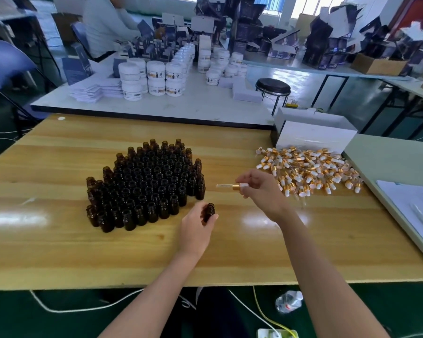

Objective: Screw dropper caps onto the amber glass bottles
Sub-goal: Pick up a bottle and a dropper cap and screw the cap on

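Several open amber glass bottles stand packed together on the wooden table. My left hand grips one amber bottle just right of the cluster's near corner, its open neck up. My right hand pinches a dropper cap by its white bulb, the gold collar and clear glass pipette pointing left, above and to the right of the held bottle. A loose pile of gold and white dropper caps lies at the right of the table.
A white box stands behind the cap pile. A pale board with papers lies along the right edge. Beyond is a white table with white jars and a black stool. A person sits at the far left back.
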